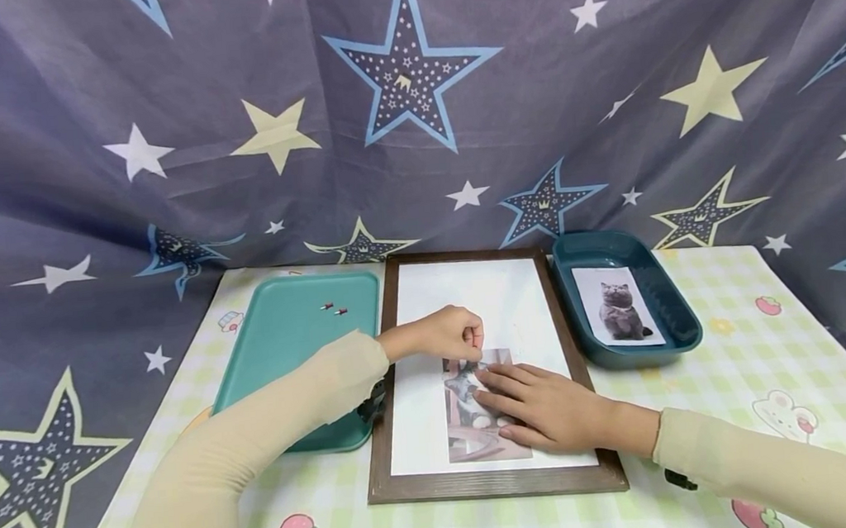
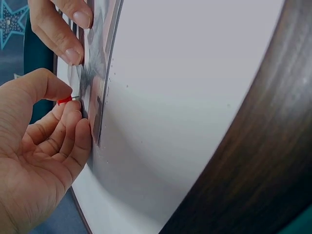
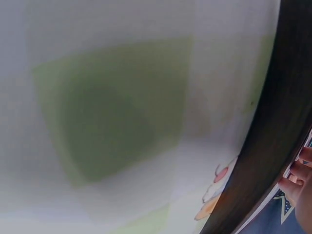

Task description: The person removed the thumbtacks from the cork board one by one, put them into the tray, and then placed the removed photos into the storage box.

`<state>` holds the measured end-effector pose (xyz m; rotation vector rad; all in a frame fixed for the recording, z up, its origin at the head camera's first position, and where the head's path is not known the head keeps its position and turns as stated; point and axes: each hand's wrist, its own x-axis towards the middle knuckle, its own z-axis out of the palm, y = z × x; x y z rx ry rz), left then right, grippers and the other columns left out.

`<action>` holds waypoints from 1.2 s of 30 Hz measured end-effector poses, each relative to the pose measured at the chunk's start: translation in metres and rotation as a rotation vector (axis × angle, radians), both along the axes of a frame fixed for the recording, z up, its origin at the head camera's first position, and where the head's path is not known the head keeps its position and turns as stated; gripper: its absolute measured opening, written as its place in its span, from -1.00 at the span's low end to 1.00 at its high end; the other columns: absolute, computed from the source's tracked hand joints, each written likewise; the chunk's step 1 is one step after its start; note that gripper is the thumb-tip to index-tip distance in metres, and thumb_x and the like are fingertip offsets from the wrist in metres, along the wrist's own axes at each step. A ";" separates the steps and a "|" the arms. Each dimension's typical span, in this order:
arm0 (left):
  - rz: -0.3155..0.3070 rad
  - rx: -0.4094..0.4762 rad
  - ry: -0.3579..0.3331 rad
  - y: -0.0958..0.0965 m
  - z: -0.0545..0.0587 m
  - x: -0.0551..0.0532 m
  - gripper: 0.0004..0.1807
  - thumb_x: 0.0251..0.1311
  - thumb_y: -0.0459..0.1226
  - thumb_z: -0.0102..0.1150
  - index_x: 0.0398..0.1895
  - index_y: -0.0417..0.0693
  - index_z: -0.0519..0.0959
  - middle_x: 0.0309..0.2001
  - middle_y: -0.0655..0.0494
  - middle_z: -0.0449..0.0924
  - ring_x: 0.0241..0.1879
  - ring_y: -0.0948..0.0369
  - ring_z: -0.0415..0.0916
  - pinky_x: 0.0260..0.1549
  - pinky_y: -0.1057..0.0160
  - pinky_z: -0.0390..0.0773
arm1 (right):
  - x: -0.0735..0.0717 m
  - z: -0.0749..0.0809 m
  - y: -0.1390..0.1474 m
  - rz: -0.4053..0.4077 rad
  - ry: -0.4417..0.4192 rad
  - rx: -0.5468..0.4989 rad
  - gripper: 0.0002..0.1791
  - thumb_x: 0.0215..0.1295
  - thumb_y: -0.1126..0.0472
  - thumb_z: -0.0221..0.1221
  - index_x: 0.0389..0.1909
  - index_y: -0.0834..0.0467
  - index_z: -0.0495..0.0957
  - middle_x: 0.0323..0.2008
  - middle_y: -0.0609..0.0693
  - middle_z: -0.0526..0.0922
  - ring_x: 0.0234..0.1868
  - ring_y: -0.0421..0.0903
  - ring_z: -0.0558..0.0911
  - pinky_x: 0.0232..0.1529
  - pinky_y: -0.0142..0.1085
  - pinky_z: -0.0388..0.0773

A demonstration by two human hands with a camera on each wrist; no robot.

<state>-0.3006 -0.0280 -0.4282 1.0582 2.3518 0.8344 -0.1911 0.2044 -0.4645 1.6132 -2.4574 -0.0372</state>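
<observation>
A cat photo (image 1: 475,446) lies on the white board (image 1: 415,314) inside a dark wooden frame. My left hand (image 1: 449,332) is at the photo's top edge, pinching a red push pin (image 2: 64,101) between thumb and fingers. In the left wrist view the pin's metal point faces the photo. My right hand (image 1: 557,409) rests on the right side of the photo with its fingers extended, covering part of the cat. Only the fingertips and part of that hand (image 3: 301,183) show at the edge of the right wrist view.
Left of the frame (image 1: 496,484) is a green tray (image 1: 293,324) with two red push pins (image 1: 334,308) on it. A dark teal bin (image 1: 685,330) to the right holds a grey cat photo (image 1: 618,307). A checked cloth (image 1: 742,338) covers the table; a star-patterned curtain hangs behind.
</observation>
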 end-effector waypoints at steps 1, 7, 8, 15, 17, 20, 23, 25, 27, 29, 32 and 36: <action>0.001 0.007 -0.003 0.000 0.000 0.000 -0.95 0.14 -0.41 0.26 -0.43 -0.13 0.59 -0.59 0.25 0.51 -0.72 0.41 0.44 -0.55 0.53 0.44 | 0.000 0.000 0.000 0.000 0.001 -0.001 -0.37 0.59 -0.12 -0.06 0.53 0.08 0.28 0.54 0.12 0.28 0.52 0.09 0.32 0.42 0.00 0.43; 0.005 0.015 0.008 -0.001 0.003 0.002 -0.93 0.15 -0.43 0.27 -0.44 -0.13 0.60 -0.55 0.20 0.55 -0.67 0.37 0.48 -0.47 0.51 0.51 | 0.000 -0.001 0.000 0.000 -0.001 -0.003 -0.37 0.59 -0.12 -0.06 0.53 0.08 0.27 0.54 0.12 0.28 0.52 0.09 0.32 0.42 0.00 0.43; 0.004 0.010 0.013 -0.001 0.004 0.002 -0.92 0.16 -0.42 0.27 -0.44 -0.13 0.60 -0.54 0.19 0.55 -0.65 0.38 0.48 -0.46 0.51 0.51 | 0.000 -0.001 0.000 -0.002 -0.003 -0.002 -0.37 0.59 -0.12 -0.05 0.54 0.07 0.27 0.54 0.12 0.28 0.52 0.09 0.32 0.42 0.00 0.42; -0.010 -0.017 0.054 -0.001 0.009 0.002 -0.94 0.21 -0.38 0.32 -0.41 -0.13 0.64 -0.47 0.12 0.65 -0.52 0.37 0.56 -0.34 0.51 0.56 | 0.000 0.000 0.000 -0.005 -0.003 0.001 -0.37 0.59 -0.13 -0.06 0.54 0.07 0.27 0.54 0.11 0.29 0.53 0.08 0.31 0.42 0.00 0.43; -0.023 -0.017 0.075 -0.001 0.010 0.001 -0.94 0.23 -0.36 0.33 -0.39 -0.13 0.66 -0.44 0.09 0.69 -0.48 0.36 0.60 -0.30 0.50 0.58 | 0.000 0.000 0.000 0.000 0.003 -0.004 -0.37 0.59 -0.13 -0.06 0.53 0.07 0.28 0.53 0.11 0.30 0.52 0.08 0.32 0.42 0.00 0.43; -0.033 -0.017 0.098 0.000 0.012 0.000 -0.94 0.25 -0.34 0.35 -0.37 -0.13 0.67 -0.40 0.07 0.72 -0.42 0.36 0.62 -0.25 0.49 0.60 | 0.000 0.000 0.000 0.006 0.013 -0.010 -0.38 0.59 -0.12 -0.06 0.52 0.08 0.30 0.52 0.12 0.31 0.51 0.09 0.33 0.41 0.00 0.43; -0.028 -0.018 0.104 0.000 0.014 -0.001 -0.94 0.26 -0.33 0.35 -0.36 -0.12 0.68 -0.37 0.06 0.73 -0.38 0.36 0.62 -0.23 0.48 0.60 | 0.000 0.001 0.000 0.005 0.011 -0.011 -0.38 0.59 -0.12 -0.05 0.52 0.08 0.30 0.52 0.12 0.32 0.51 0.09 0.33 0.42 0.00 0.43; -0.025 -0.021 0.116 -0.001 0.015 -0.001 -0.94 0.25 -0.33 0.36 -0.36 -0.12 0.69 -0.36 0.07 0.73 -0.36 0.37 0.59 -0.22 0.47 0.59 | 0.000 0.001 0.000 0.001 0.005 -0.006 -0.38 0.59 -0.12 -0.05 0.53 0.08 0.29 0.52 0.12 0.31 0.52 0.08 0.33 0.42 -0.01 0.43; -0.022 -0.021 0.127 -0.002 0.016 -0.002 -0.95 0.25 -0.33 0.35 -0.36 -0.12 0.69 -0.36 0.07 0.73 -0.35 0.37 0.58 -0.23 0.47 0.58 | 0.000 0.001 0.000 -0.004 -0.005 -0.001 -0.37 0.59 -0.13 -0.05 0.53 0.07 0.28 0.53 0.11 0.31 0.52 0.08 0.32 0.43 -0.01 0.42; -0.021 -0.019 0.134 -0.004 0.017 -0.002 -0.95 0.25 -0.34 0.35 -0.36 -0.13 0.69 -0.36 0.06 0.74 -0.36 0.36 0.57 -0.24 0.47 0.58 | 0.000 0.001 0.000 -0.010 -0.014 0.004 -0.37 0.59 -0.13 -0.06 0.54 0.06 0.27 0.53 0.10 0.30 0.53 0.07 0.31 0.43 -0.01 0.42; -0.026 -0.015 0.150 -0.007 0.018 -0.002 -0.95 0.25 -0.35 0.34 -0.36 -0.14 0.69 -0.35 0.04 0.74 -0.36 0.35 0.58 -0.26 0.47 0.58 | 0.000 0.001 0.000 -0.016 -0.022 0.011 -0.37 0.60 -0.14 -0.07 0.54 0.05 0.26 0.54 0.09 0.29 0.54 0.06 0.30 0.44 -0.01 0.41; -0.023 -0.009 0.145 -0.012 0.021 -0.002 -0.95 0.26 -0.36 0.33 -0.36 -0.15 0.70 -0.34 0.03 0.75 -0.33 0.34 0.59 -0.23 0.45 0.59 | 0.000 0.001 0.000 -0.018 -0.030 0.012 -0.37 0.60 -0.14 -0.08 0.55 0.04 0.25 0.54 0.09 0.28 0.54 0.06 0.30 0.45 0.00 0.40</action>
